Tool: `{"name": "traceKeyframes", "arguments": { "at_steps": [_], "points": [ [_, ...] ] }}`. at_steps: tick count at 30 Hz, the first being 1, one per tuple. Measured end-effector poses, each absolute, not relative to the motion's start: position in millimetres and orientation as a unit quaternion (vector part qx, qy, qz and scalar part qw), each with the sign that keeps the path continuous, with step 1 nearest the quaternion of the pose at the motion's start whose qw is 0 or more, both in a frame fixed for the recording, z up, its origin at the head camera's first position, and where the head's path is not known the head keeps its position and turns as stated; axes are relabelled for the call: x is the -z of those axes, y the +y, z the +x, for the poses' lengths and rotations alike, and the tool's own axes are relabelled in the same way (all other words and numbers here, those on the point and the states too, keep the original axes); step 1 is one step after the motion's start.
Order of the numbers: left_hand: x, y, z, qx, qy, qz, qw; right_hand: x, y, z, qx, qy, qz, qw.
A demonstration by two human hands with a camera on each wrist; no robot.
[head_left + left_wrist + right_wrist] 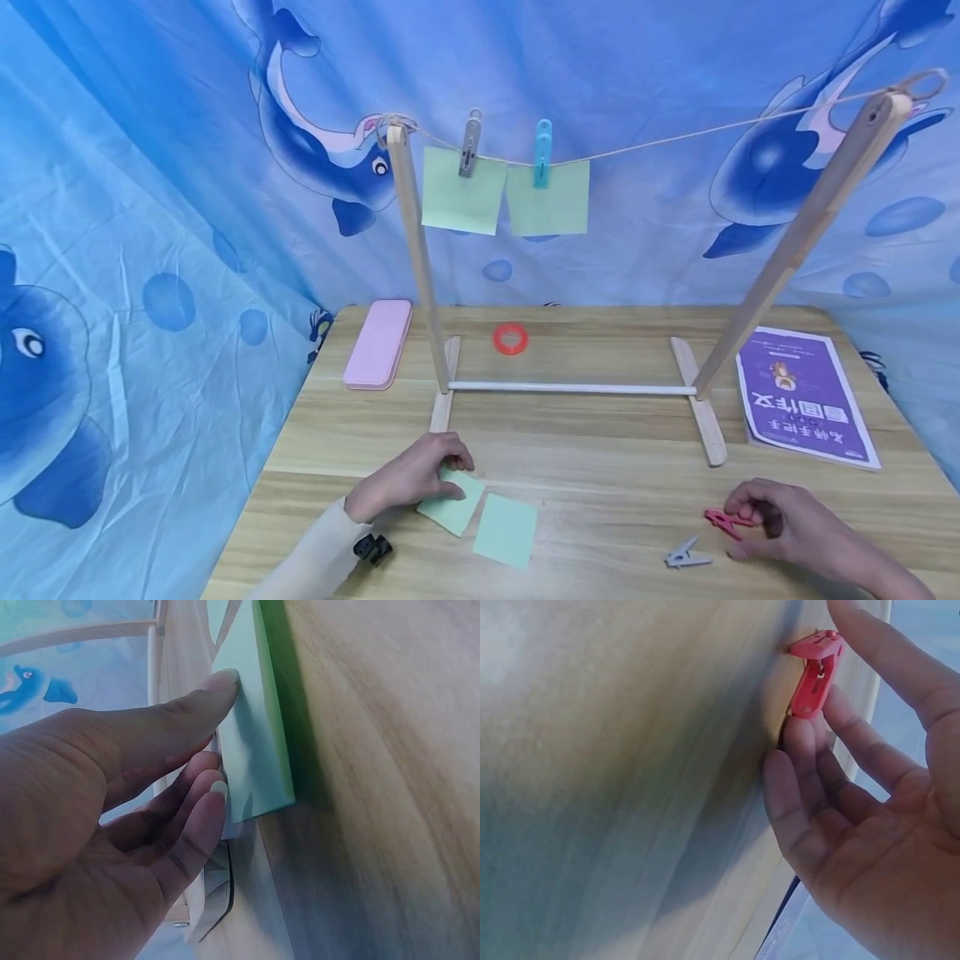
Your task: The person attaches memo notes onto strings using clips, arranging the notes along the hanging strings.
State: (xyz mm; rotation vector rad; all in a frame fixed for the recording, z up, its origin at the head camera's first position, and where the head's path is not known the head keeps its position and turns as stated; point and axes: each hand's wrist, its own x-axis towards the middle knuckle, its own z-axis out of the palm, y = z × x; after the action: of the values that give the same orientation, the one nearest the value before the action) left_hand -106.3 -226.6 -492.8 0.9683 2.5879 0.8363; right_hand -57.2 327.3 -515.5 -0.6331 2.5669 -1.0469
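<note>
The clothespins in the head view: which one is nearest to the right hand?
The red clothespin, just at the right hand. The loose grey clothespin lies farther away; the other grey one and the blue one are clipped on the string.

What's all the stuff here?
Table: one, brown, underneath
Curtain: one or more, blue, behind
Stand: one, wood, white bar, on table
String: one, tan, atop stand
Hanging notes: two, green, on string
Hanging pegs: two, grey and light blue, on string
Note pad: one, green, under left hand
Loose note: one, green, beside note pad
Red peg: one, red, by right hand
Loose peg: one, grey, near red peg
Case: one, pink, table's far left
Ring: one, red, table's far side
Book: one, purple, table's right
Dark shapes: black, past table, unclear
Black object: one, black, beside sleeve
Sleeve: one, white, left side
Left hand: one, gripping note pad
Right hand: one, at red peg
</note>
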Motion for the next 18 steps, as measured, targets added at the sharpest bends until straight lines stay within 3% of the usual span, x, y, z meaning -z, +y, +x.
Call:
{"name": "traceKeyframes", "arguments": {
  "at_steps": [4, 11, 18],
  "points": [
    [493.0, -226.7, -106.4, -0.287, 0.892, 0.323, 0.133, 512.8, 331.3, -59.0, 0.353, 0.893, -0.215, 0.179],
    [494.3, -226.0, -106.3, -0.299, 0.891, 0.316, 0.128, 513.7, 332.7, -60.9, 0.341, 0.898, -0.223, 0.167],
    [494.7, -227.2, -103.3, -0.296, 0.899, 0.297, 0.129, 512.4, 328.8, -61.9, 0.327, 0.905, -0.189, 0.194]
  ]
}}
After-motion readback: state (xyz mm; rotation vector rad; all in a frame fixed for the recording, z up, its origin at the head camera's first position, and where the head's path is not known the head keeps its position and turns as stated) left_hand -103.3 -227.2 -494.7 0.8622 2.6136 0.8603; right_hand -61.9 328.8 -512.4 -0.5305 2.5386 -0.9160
